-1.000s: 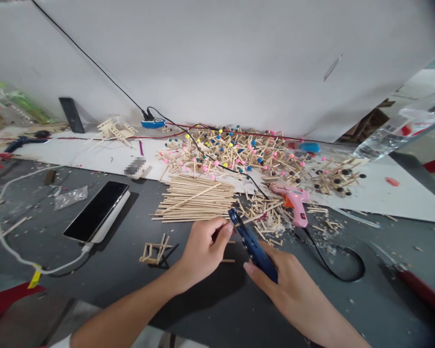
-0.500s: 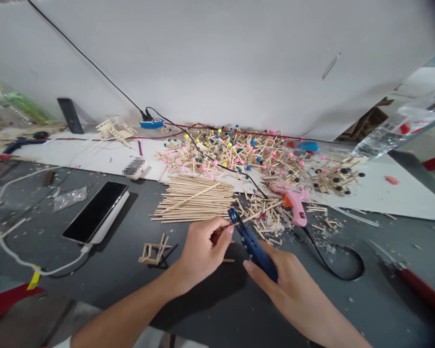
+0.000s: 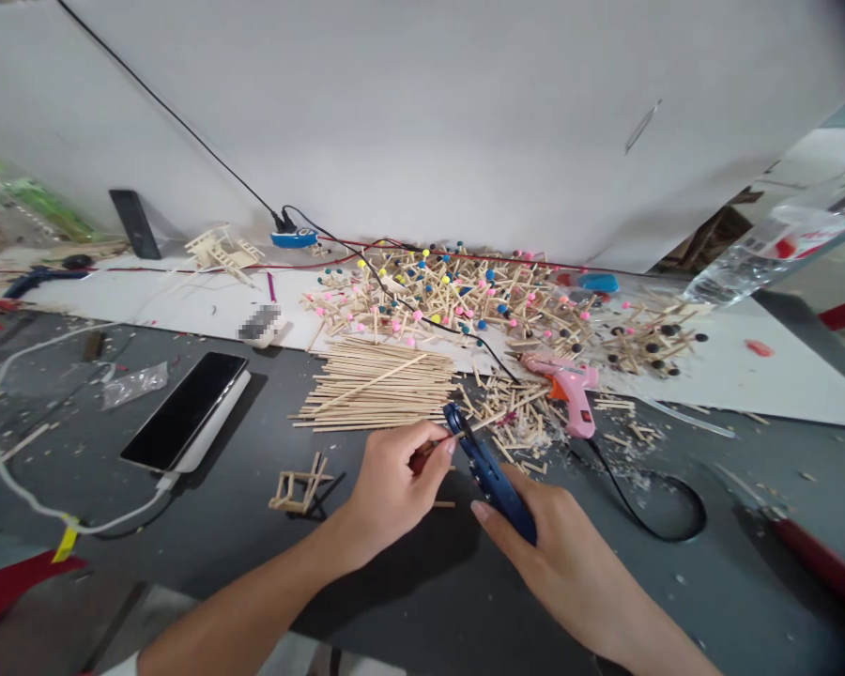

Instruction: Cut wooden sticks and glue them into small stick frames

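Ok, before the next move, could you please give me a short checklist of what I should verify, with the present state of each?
1. Stick pinched in the left hand: ok.
2. Pliers gripped in the right hand: ok.
3. Left fingertips well away from the pliers' head: not ok, they are right beside it.
4. Stick length correct: cannot tell, no mark shows.
5. Glue gun out of the hands' way: ok, it lies beyond the pliers.
6. Glue gun cool: cannot tell; an orange light shows on it.
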`<control>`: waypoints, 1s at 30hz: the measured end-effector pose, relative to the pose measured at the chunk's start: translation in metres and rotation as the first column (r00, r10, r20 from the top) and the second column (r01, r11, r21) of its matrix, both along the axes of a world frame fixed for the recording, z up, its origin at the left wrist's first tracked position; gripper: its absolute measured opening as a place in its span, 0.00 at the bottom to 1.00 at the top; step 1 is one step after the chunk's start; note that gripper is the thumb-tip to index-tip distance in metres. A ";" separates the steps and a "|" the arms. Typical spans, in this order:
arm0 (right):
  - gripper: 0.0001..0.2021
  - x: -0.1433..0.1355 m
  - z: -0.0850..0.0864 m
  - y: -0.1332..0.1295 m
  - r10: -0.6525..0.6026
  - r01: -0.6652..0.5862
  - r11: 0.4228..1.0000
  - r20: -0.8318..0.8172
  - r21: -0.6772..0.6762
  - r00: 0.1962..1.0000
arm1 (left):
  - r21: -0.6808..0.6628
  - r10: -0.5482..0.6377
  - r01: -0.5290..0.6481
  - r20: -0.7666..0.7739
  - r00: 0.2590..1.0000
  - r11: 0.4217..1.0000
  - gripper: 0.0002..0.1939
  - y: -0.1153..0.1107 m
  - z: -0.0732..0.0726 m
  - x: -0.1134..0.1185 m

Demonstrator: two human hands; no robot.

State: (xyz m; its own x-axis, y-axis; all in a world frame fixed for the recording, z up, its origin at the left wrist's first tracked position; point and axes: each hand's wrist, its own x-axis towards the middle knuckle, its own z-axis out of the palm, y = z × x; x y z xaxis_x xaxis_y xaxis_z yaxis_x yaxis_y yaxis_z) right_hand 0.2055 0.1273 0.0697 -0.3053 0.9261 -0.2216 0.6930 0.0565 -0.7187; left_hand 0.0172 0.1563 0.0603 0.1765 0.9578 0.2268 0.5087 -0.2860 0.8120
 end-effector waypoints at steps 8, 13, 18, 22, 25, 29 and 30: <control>0.11 -0.003 -0.008 0.000 -0.044 0.046 0.999 0.127 -0.012 0.991 | -0.066 -0.040 0.040 0.000 0.999 0.997 0.14 -0.001 -0.004 0.000; 0.11 -0.003 -0.013 0.000 -0.048 0.049 0.999 0.124 -0.010 0.991 | -0.086 -0.021 0.021 0.000 1.000 0.996 0.15 -0.001 -0.008 0.001; 0.11 -0.004 -0.016 0.001 -0.059 0.061 0.998 0.141 -0.013 0.988 | -0.094 -0.054 0.051 -0.034 0.998 0.994 0.16 0.000 -0.009 0.001; 0.11 -0.004 -0.014 0.002 -0.063 0.065 0.998 0.094 -0.025 0.994 | -0.091 -0.062 0.060 -0.024 0.998 0.994 0.19 0.001 -0.007 0.001; 0.11 -0.003 -0.009 0.001 -0.032 0.032 0.999 -0.015 -0.038 0.999 | -0.229 -0.050 0.072 0.100 0.994 0.971 0.20 0.001 -0.004 0.000; 0.11 0.000 -0.001 0.000 0.005 -0.012 0.998 -0.120 -0.054 0.993 | -0.438 -0.033 0.170 0.305 0.952 0.883 0.22 0.000 -0.001 0.001; 0.11 0.000 -0.001 -0.001 0.005 -0.012 0.998 -0.127 -0.054 0.992 | -0.425 -0.029 0.160 0.297 0.954 0.891 0.21 0.000 0.000 0.001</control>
